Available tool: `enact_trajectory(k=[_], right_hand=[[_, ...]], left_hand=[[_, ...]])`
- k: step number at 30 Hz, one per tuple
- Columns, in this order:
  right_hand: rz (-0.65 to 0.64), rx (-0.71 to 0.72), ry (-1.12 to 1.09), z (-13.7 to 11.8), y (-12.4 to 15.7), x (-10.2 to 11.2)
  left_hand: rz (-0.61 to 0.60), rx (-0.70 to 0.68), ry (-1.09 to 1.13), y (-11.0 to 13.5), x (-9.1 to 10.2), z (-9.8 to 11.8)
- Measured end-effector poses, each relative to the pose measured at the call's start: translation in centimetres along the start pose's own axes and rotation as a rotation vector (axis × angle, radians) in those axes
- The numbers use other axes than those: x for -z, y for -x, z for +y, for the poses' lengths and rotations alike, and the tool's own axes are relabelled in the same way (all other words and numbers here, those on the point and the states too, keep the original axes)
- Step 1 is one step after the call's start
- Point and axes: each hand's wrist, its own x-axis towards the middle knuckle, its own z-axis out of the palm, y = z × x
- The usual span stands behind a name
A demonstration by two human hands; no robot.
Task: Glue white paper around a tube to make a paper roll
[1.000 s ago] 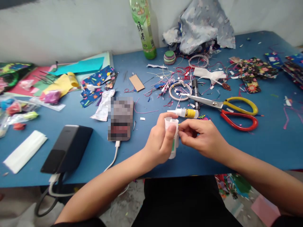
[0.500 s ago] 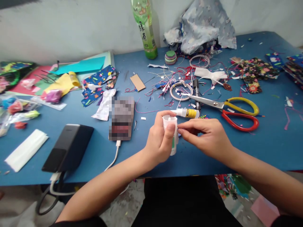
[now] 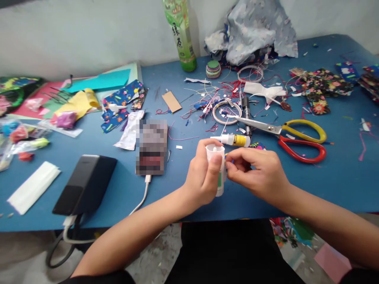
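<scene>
My left hand (image 3: 204, 171) is wrapped round a small white translucent plastic container (image 3: 219, 185) with an open top and a green label. It is held upright above the front of the table, and the fingers cover much of its side. Close to the container's right side, my right hand (image 3: 260, 167) has thumb and forefinger pinched together. A bit of blue shows at those fingertips, too small to name. Just beyond the hands lies a glue bottle (image 3: 235, 140) with a yellow label and a thin nozzle. Large scissors (image 3: 281, 132) with one yellow and one red handle rest open farther right.
A black marker (image 3: 246, 114), tape rolls (image 3: 216, 112) and thread scraps lie behind. A green tea bottle (image 3: 187, 51) stands by the wall. To the left are a phone (image 3: 152, 148) on a white cable and a black power bank (image 3: 85, 185). Floral fabric (image 3: 319, 88) lies right.
Both hands and the container have shifted slightly to the right. The right fingertips are a little farther from the container's side, with a bit of blue now visible there.
</scene>
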Motion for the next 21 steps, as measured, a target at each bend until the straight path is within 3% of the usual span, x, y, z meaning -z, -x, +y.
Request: enact_trajectory(k=[8,14,21], right_hand=[[-0.160,-0.326,-0.328,-0.4,-0.6,0.9],[-0.223,-0.383,-0.550,-0.4,-1.1,1.3],[-0.252,-0.408,-0.660,-0.3,-1.2,1.3]], left_hand=[[-0.064,0.175,0.301,-0.9,0.0,0.6],[-0.119,0.331,0.390,-1.4,0.2,0.8],[-0.182,0.435,0.525,-1.6,0.3,1.1]])
